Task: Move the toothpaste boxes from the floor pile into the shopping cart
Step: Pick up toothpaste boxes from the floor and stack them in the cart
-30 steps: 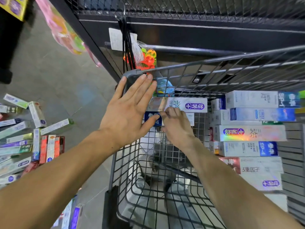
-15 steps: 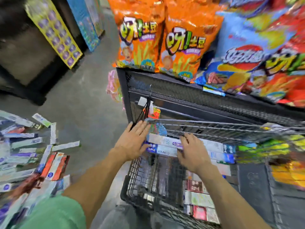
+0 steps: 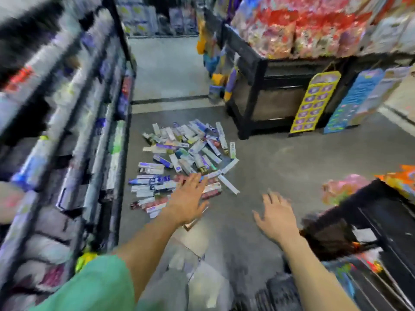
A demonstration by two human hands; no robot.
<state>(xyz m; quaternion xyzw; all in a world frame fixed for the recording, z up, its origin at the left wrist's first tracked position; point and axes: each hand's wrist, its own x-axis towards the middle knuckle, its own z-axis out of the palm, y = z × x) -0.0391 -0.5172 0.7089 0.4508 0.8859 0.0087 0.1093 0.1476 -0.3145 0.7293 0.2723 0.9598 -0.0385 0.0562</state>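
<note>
A pile of toothpaste boxes [image 3: 182, 158] lies scattered on the grey floor ahead of me, white, blue and red ones mixed. My left hand [image 3: 187, 199] is stretched out flat over the pile's near edge, fingers straight, holding nothing. My right hand [image 3: 275, 217] hovers over bare floor to the right of the pile, fingers spread and empty. The shopping cart [image 3: 368, 286] shows only as a blurred dark wire corner at the lower right.
A tall shelf [image 3: 74, 140] of goods runs along the left. A black display stand [image 3: 262, 90] with snack bags stands behind the pile to the right, with yellow and blue hanging cards [image 3: 314, 102] on it. The floor [image 3: 292, 158] between pile and cart is bare concrete.
My view has swung left from the cart to the floor pile. Both hands have left the boxes in the cart and now reach out empty toward the pile.
</note>
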